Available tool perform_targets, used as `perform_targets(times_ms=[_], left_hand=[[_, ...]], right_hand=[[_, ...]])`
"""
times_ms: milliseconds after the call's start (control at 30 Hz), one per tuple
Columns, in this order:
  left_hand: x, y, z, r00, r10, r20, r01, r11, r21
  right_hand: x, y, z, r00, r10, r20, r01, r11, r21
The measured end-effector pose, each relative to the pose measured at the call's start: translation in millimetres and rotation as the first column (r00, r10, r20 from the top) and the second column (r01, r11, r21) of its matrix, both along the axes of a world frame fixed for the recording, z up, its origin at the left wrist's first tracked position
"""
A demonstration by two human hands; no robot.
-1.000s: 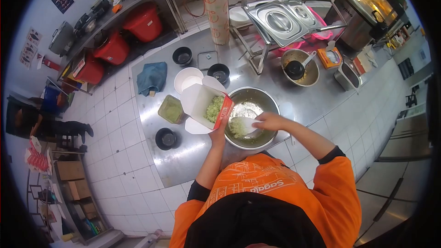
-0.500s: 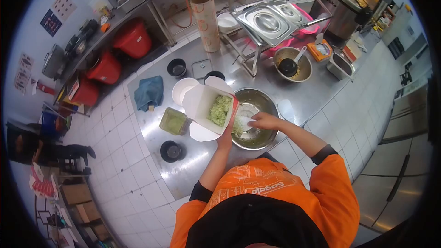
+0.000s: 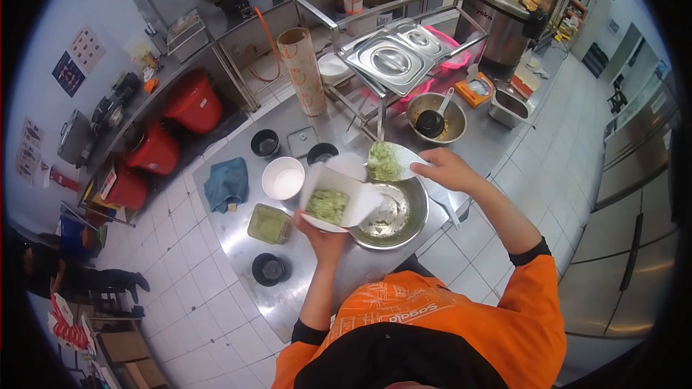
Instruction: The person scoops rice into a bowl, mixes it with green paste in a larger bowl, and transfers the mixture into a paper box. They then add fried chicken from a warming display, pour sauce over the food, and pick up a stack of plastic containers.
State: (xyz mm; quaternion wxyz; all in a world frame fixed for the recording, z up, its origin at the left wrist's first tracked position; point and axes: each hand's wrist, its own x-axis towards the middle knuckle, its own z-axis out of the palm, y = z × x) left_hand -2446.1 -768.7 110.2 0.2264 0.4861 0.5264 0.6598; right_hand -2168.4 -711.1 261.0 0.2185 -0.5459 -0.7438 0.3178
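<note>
My left hand [image 3: 322, 240] is wrapped round a white folding takeout box [image 3: 337, 183], tilted with its flaps apart. Chopped or grainy green food [image 3: 327, 207] lies inside it. My right hand [image 3: 441, 167] grips a white rice paddle [image 3: 409, 161] that carries a heap of the same green food [image 3: 384, 161]. The paddle is raised over the far rim of a large steel mixing bowl [image 3: 417, 225], which stands on the counter with green residue on its inside. The box overlaps the bowl's left edge and hides part of it.
Left of the box are a white tub [image 3: 282, 179], a green-filled square container [image 3: 269, 223], black bowls [image 3: 268, 269] and a blue cloth [image 3: 225, 184]. Beyond the mixing bowl stand a steel bowl with a black ladle [image 3: 431, 123] and a rack with lidded steel pans [image 3: 389, 61].
My right hand has lifted the paddle, loaded with green food, out of the mixing bowl. My left hand has shifted its grip and turned the box, moving it left and nearer to me.
</note>
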Motion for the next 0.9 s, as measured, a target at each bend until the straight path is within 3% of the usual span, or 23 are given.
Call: perform_targets(times_ms=[33,67,133,167,267,333,400,467,533,600,667,733,767,800,833,867,900], left_hand=[[8.2,-2.7,9.9,0.989,-0.016,-0.147,0.014,1.0,-0.011],[17.0,-3.5,16.1,0.957,-0.032,-0.29,0.027,0.999,-0.023],[32.6,-2.0,18.2,0.971,-0.049,-0.233,0.053,0.999,0.013],[38.0,-0.3,17.5,0.983,-0.072,-0.169,0.071,0.997,-0.015],[47.6,4.0,13.9,0.991,-0.127,-0.049,0.124,0.991,-0.048],[52.4,3.5,14.2,0.983,-0.183,-0.009,0.182,0.982,-0.056],[51.8,2.1,6.2,0.968,-0.234,-0.096,0.23,0.972,-0.048],[61.2,2.0,12.8,0.966,-0.175,0.191,0.185,0.982,-0.033],[60.1,6.5,13.4,0.997,-0.049,0.06,0.057,0.989,-0.137],[56.9,14.9,9.9,1.0,0.026,0.018,-0.023,0.993,-0.116],[49.6,18.3,1.5,0.992,0.123,-0.042,-0.126,0.986,-0.104],[45.0,23.2,-12.4,0.974,0.227,0.014,-0.226,0.973,-0.051],[27.2,33.3,-25.7,0.857,0.057,0.512,-0.057,0.998,-0.016],[15.8,43.7,-35.0,0.487,-0.123,0.865,0.085,0.992,0.094],[13.9,43.1,-31.7,0.474,-0.138,0.87,0.085,0.99,0.11],[22.6,38.8,-25.7,0.779,-0.026,0.626,-0.011,0.998,0.054],[35.7,30.0,-19.8,0.959,0.182,0.22,-0.191,0.981,0.022]], right_hand=[[-11.3,-7.7,16.5,0.996,-0.058,0.075,0.044,0.983,0.178],[-22.5,-14.8,20.7,0.995,-0.064,0.077,0.048,0.98,0.193],[-39.8,-34.4,20.7,0.808,-0.088,0.583,-0.247,0.847,0.47],[-39.1,-37.3,14.9,0.767,-0.135,0.627,-0.331,0.754,0.567],[-33.4,-41.5,27.2,0.831,-0.203,0.517,-0.257,0.686,0.681],[-24.8,-40.2,13.4,0.81,-0.153,0.566,-0.307,0.711,0.632],[-16.8,-38.2,0.5,0.787,-0.132,0.603,-0.33,0.735,0.592],[-11.6,-36.9,-3.3,0.85,-0.165,0.5,-0.288,0.65,0.704],[-5.9,-37.3,-44.6,0.845,-0.167,0.508,-0.294,0.647,0.703],[1.8,-41.3,-66.6,0.862,-0.06,0.504,-0.352,0.645,0.678],[15.3,-45.4,-64.3,0.866,-0.04,0.499,-0.338,0.688,0.642],[35.6,-43.0,-72.6,0.888,-0.081,0.452,-0.278,0.688,0.671],[45.4,-44.2,-74.5,0.906,-0.057,0.42,-0.236,0.757,0.61],[55.1,-45.4,-77.4,0.921,-0.032,0.388,-0.2,0.816,0.542],[56.0,-44.7,-83.7,0.899,0.049,0.435,-0.242,0.883,0.402],[49.8,-42.8,-92.9,0.873,0.135,0.469,-0.277,0.928,0.248],[44.7,-37.4,-107.9,0.825,0.219,0.52,-0.342,0.927,0.152]])
